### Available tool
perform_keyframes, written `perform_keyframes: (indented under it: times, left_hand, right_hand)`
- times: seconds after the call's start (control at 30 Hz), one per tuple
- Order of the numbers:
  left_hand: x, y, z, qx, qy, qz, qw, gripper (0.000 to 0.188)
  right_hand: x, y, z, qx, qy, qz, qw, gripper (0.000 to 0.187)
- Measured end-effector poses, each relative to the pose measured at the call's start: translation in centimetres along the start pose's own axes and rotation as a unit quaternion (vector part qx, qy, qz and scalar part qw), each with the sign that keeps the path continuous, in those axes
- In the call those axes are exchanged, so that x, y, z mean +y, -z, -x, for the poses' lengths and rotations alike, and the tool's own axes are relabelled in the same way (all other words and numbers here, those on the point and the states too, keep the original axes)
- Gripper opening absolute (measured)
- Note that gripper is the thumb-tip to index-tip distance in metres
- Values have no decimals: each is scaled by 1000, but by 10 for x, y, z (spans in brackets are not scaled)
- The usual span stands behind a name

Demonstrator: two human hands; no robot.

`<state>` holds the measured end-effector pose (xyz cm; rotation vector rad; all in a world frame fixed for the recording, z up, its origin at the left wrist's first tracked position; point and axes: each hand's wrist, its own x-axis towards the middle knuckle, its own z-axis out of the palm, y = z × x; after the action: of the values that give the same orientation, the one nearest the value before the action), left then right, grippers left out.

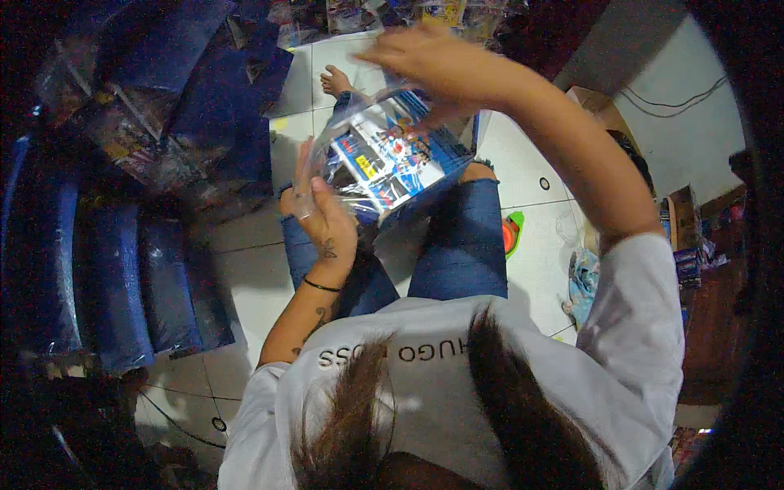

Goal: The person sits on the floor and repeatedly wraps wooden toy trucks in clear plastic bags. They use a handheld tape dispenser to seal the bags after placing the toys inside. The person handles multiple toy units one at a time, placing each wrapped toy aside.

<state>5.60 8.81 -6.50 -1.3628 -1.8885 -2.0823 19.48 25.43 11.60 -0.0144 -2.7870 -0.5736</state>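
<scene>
A white and blue printed box (392,155) in a clear plastic bag (327,167) rests above my lap, tilted. My left hand (327,216) is wrapped round the bag's near left end, its thumb on top and fingers partly behind the plastic. Over the far side of the box, my right hand (420,65) is raised and blurred by motion. Its fingers stretch out to the left, with the thumb apart from them, and I see nothing held in it.
Stacks of dark blue packages in plastic (122,269) crowd the left side. A green and orange object (512,234) lies on the white tile floor (531,167) right of my legs. More wrapped packages (445,12) lie beyond my foot; a cardboard box (682,216) stands at right.
</scene>
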Motion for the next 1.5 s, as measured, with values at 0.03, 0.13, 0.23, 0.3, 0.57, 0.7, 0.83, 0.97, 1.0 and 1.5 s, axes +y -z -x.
perform_keyframes:
  times: [0.03, 0.13, 0.23, 0.3, 0.57, 0.7, 0.83, 0.97, 1.0, 1.5]
  left_hand:
    - [11, 0, 2, -23, -99, -23, 995, 49]
    - [45, 2, 3, -86, -383, -83, 916, 65]
    - [82, -24, 13, -396, -362, -358, 764, 92]
    - [86, -33, 7, -377, -327, -427, 754, 99]
    - [55, -28, -17, -346, -253, -360, 829, 107]
    - [62, -22, -28, -362, -220, -399, 813, 109]
    - [94, -16, -38, -352, -232, -368, 829, 93]
    - [118, -11, -33, -491, -187, -354, 773, 75]
    - [118, -12, -33, -405, -268, -309, 818, 71]
    - [59, -14, -5, -328, -402, -336, 786, 45]
  right_hand:
    - [-4, -16, -13, -54, -6, -9, 998, 54]
    - [18, -39, -35, -180, -92, -126, 971, 27]
    - [37, -49, -15, -91, -15, -141, 986, 21]
    - [36, -52, 5, -56, 16, -123, 991, 21]
    - [-5, -47, 38, -7, 74, -29, 997, 30]
    - [-21, -51, 50, -96, 94, -19, 991, 32]
    - [-48, -51, 59, -84, 75, 44, 993, 32]
    - [-73, -40, 60, -64, -17, 19, 998, 35]
    - [-76, -40, 61, -43, -37, -39, 998, 36]
    - [-189, -315, 463, -93, -880, -395, 248, 60]
